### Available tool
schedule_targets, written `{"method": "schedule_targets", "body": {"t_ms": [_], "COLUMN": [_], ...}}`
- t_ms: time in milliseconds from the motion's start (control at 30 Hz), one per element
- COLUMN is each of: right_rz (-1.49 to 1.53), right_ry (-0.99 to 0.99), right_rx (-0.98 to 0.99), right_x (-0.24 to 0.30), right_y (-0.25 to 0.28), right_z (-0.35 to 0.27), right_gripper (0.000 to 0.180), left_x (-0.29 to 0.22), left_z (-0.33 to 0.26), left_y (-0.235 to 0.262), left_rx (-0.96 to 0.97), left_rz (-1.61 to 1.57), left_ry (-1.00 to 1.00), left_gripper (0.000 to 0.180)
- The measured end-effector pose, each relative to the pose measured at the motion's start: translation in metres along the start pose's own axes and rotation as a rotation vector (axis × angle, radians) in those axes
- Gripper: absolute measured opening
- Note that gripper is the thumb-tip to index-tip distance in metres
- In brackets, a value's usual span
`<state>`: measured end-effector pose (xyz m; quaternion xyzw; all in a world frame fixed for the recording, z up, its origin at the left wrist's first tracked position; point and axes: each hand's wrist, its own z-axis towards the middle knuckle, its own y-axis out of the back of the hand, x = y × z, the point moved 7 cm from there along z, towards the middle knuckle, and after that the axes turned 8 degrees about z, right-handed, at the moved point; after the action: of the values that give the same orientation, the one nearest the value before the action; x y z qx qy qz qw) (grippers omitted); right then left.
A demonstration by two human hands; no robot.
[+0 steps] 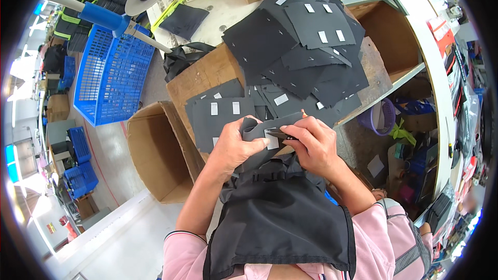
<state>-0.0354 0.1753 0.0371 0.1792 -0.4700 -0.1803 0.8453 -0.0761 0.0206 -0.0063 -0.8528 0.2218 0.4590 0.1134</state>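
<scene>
both hands held one dark fabric piece (258, 127) just above the lap, close to the near edge of the table (194, 80). the left hand (236, 145) had its fingers clenched on the cloth to steady it, while the right hand (314, 145) pinched a small dark tool (282, 135) against the white label (272, 139), likely for close trimming. more cut pieces (295, 46) lay heaped on the table within reach; a cardboard box (155, 155) stood open beside it.

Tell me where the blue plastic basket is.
The blue plastic basket sits on the floor at the upper left of the head view, left of the wooden table and above the open cardboard box.
</scene>
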Motion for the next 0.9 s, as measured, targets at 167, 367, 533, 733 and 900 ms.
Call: {"method": "schedule_targets", "body": {"t_ms": [167,367,533,733,900], "right_rz": [-0.081,0.029,0.369,-0.334,-0.730], "right_ry": [0.043,-0.088,-0.623,-0.304,-0.011], "right_rx": [0.081,0.097,-0.101,0.090,0.295], "right_x": [0.003,-0.008,-0.093,-0.137,-0.190], "right_y": [-0.001,-0.002,-0.001,-0.039,-0.090], "right_z": [-0.001,-0.003,-0.012,0.048,0.075], "right_gripper": [0.034,0.027,0.028,0.043,0.033], "left_x": [0.000,0.015,0.082,0.151,0.145], "left_z": [-0.001,0.004,0.030,0.046,0.034], "left_y": [0.000,0.005,0.087,0.155,0.164], "left_rx": [0.017,0.062,-0.251,-0.803,-0.940], "left_rz": [0.026,-0.111,0.004,0.552,0.676], "left_ry": [0.042,0.121,0.146,0.123,0.100], "left_gripper": [0.018,0.030,0.049,0.067,0.062]}}
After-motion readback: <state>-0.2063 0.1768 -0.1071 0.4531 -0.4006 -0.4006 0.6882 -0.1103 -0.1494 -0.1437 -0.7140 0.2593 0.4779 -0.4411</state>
